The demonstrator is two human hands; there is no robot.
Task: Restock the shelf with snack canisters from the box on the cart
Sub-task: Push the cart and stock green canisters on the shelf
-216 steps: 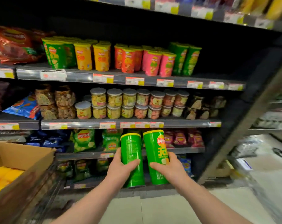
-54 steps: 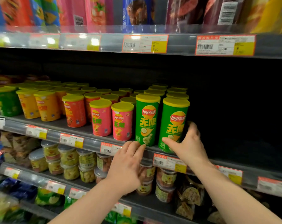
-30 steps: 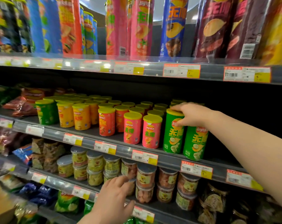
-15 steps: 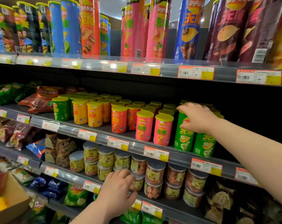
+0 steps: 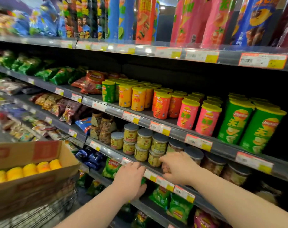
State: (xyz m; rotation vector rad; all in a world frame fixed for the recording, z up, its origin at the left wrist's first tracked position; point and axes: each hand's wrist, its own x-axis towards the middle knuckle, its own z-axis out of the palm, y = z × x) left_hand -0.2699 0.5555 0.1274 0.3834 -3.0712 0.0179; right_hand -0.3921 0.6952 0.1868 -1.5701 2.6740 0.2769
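Two green snack canisters (image 5: pixel 235 122) with yellow lids stand at the right end of a row of green, yellow, orange and pink canisters (image 5: pixel 159 106) on the middle shelf (image 5: pixel 197 142). My left hand (image 5: pixel 129 181) and my right hand (image 5: pixel 179 168) hang empty with loosely curled fingers in front of the shelf below, near the clear jars (image 5: pixel 144 145). At the lower left, the cardboard box (image 5: pixel 36 180) on the wire cart (image 5: pixel 41 211) shows several yellow canister lids (image 5: pixel 29 169).
Tall snack tubes (image 5: pixel 184 22) fill the top shelf. Chip bags (image 5: pixel 61 76) lie to the left of the canisters and more bags (image 5: pixel 178 206) hang on the lowest shelves. Price tags line every shelf edge.
My right hand has let go of the green canisters and dropped to the jar shelf. The view has swung left and down, bringing the box and cart back into sight.
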